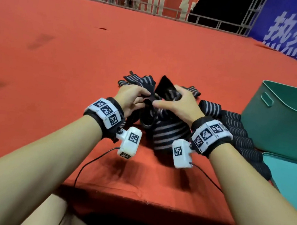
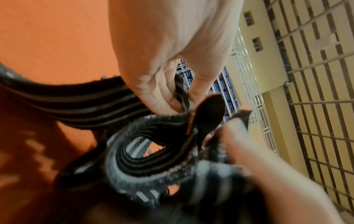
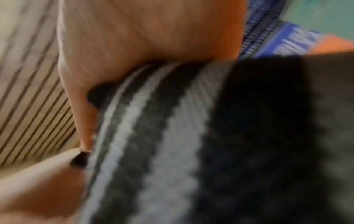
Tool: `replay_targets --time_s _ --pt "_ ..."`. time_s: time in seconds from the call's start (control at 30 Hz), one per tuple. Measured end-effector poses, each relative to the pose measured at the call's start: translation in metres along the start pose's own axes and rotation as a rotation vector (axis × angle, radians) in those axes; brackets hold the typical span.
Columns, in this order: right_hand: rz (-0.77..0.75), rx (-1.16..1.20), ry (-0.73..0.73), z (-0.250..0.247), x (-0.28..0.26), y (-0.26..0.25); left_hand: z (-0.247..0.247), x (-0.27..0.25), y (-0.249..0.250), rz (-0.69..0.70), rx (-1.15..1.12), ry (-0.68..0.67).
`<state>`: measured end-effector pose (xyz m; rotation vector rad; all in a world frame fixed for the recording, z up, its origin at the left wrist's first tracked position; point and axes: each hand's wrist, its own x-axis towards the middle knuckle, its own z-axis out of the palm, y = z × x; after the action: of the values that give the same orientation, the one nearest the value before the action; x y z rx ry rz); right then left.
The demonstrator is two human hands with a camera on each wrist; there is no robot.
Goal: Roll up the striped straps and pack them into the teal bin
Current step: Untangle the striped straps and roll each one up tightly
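Note:
Over the middle of the orange-red table both hands hold one black striped strap (image 1: 167,135). My left hand (image 1: 145,99) pinches its black end; in the left wrist view the left hand (image 2: 182,104) nips the strap (image 2: 153,151), which curls into a loose coil below the fingers. My right hand (image 1: 166,96) grips the same strap from the right, thumb under and fingers over. The right wrist view is blurred, with the strap (image 3: 172,136) lying across the palm. The teal bin (image 1: 282,116) stands at the right; I cannot see into it.
A heap of loose striped straps (image 1: 138,80) lies just behind the hands. Several rolled straps (image 1: 235,126) sit in a row between my right wrist and the bin. A flat teal lid (image 1: 288,176) lies at the near right. Banners and a metal fence line the far edge.

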<state>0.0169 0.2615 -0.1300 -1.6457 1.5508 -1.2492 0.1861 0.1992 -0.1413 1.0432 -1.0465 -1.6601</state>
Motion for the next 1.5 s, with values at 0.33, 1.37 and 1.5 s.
replay_targets --time_s 0.33,1.37,1.5 --pt "-0.028 -0.256 0.037 -0.004 -0.027 0.025 0.018 -0.001 -0.023 0.008 -0.049 0.12" --pt "0.179 0.426 0.324 -0.052 -0.035 0.033 -0.005 -0.004 -0.032 0.24 0.455 -0.059" --pt "0.129 0.308 0.282 -0.036 -0.037 0.025 0.006 -0.013 -0.034 0.262 0.339 -0.037"
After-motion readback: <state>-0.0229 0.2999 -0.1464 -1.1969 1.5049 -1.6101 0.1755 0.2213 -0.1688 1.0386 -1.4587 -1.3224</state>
